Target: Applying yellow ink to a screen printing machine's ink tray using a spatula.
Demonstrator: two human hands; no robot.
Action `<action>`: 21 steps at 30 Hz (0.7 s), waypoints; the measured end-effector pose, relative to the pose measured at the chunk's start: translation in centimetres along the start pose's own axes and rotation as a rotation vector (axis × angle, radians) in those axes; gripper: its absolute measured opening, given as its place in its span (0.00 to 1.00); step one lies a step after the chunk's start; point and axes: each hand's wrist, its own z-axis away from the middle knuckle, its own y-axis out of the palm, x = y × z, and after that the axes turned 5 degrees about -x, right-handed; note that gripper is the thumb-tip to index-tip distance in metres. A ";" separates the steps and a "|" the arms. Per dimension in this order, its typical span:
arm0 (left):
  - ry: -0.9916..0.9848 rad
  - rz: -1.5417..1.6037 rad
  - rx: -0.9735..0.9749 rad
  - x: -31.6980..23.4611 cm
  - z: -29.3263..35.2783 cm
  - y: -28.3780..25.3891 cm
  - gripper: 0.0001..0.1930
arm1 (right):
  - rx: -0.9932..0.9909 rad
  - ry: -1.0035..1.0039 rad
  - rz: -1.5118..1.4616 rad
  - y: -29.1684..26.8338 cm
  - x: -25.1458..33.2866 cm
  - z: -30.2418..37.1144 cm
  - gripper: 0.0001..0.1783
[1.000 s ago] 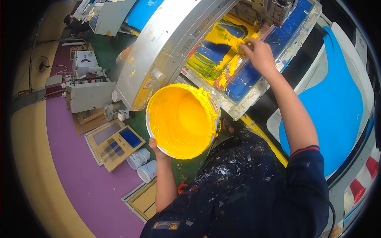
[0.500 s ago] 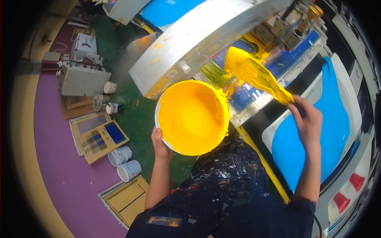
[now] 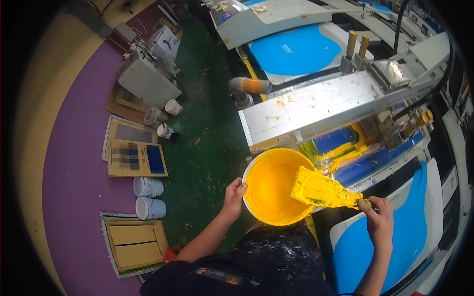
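My left hand [image 3: 234, 199] grips the left rim of a round bucket [image 3: 268, 190], thumb over the edge. Thick yellow ink coats the bucket's inner wall and bottom. In my right hand [image 3: 379, 217] is a spatula [image 3: 326, 190], held by the end of its handle. Its broad blade is smeared with yellow ink and reaches across the bucket's right rim, over the opening. Just beyond lies a blue printing screen [image 3: 363, 169] with yellow ink streaked on it, set under a silver machine arm [image 3: 316, 106].
Light blue shaped panels [image 3: 296, 48] lie on pale pallets behind the machine arm and at my right [image 3: 380, 246]. Along the left of the green floor [image 3: 202, 143] stand white buckets [image 3: 150, 208], framed screens [image 3: 136, 241] and a grey machine [image 3: 145, 79]. A pipe elbow [image 3: 249, 86] sticks up by the arm.
The spatula has come down and left from above the printing screen to over the bucket's opening. The head view has shifted, showing more of the machine; both hands keep their holds.
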 end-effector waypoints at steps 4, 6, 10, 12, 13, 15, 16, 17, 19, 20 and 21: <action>0.022 -0.052 0.029 0.0 -0.3 -0.1 0.16 | -0.029 0.066 0.010 0.3 -3.3 1.1 0.24; 0.006 -0.059 0.061 0.9 -0.4 -1.5 0.21 | -0.015 0.094 0.039 0.9 -5.1 1.9 0.26; 0.022 -0.064 0.098 1.5 -1.2 -1.9 0.32 | -0.060 0.168 0.152 3.6 -9.2 3.7 0.28; 0.001 -0.042 0.119 0.0 -1.1 -0.5 0.29 | -0.106 0.256 0.093 5.0 -9.8 4.5 0.26; 0.017 -0.009 0.111 -0.3 -0.8 -0.1 0.26 | -0.157 0.281 0.061 5.9 -10.0 4.5 0.25; 0.032 0.003 0.149 0.0 -1.0 -0.9 0.32 | -0.132 0.333 0.004 7.2 -9.9 3.5 0.21; 0.041 -0.021 0.148 0.0 -1.1 -1.1 0.37 | -0.093 0.395 -0.008 7.7 -9.7 2.9 0.18; 0.009 -0.046 0.174 0.2 -1.2 -1.4 0.37 | -0.061 0.453 -0.028 8.4 -9.7 2.1 0.16; 0.033 -0.028 0.152 1.0 -1.8 -2.1 0.40 | -0.123 0.506 -0.157 9.8 -10.4 1.2 0.13; 0.008 -0.016 0.146 1.6 -2.0 -2.9 0.41 | -0.099 0.598 -0.192 10.4 -10.4 0.6 0.12; -0.012 -0.041 0.163 1.9 -2.1 -3.1 0.41 | -0.076 0.689 -0.226 11.0 -10.5 -0.1 0.13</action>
